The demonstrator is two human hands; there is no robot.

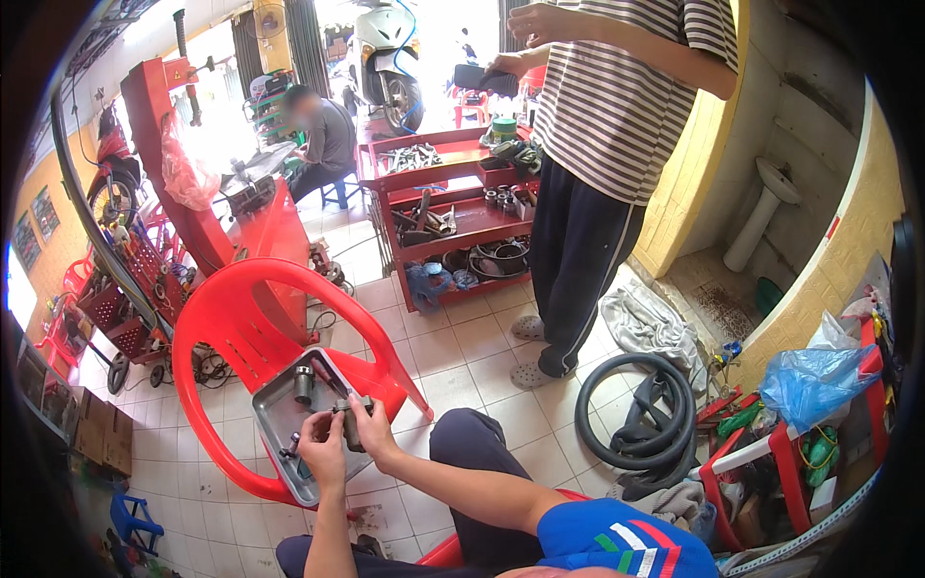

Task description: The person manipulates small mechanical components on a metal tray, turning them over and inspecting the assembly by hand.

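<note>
On a red plastic chair [279,279] rests a grey metal tray [262,409]. Above it my two hands meet. My right hand [379,433] is closed round a dark grey metal part [353,430], its exact kind unclear. Against the near side of that part, the fingers of my left hand [322,447] are pinched together; what lies between them is too small to make out. A dark metal cylinder [303,384] stands in the tray beyond my hands. Nearer the tray's left edge lies a small shiny metal piece [291,445], partly hidden by my left hand.
Ahead stands a red tool trolley [453,231] loaded with tools. A person in a striped shirt [617,106] stands beside it, holding a dark object. Another person [328,140] sits farther back. Black tubes [590,424] lie on the floor to the right, near a red-and-white rack [790,472].
</note>
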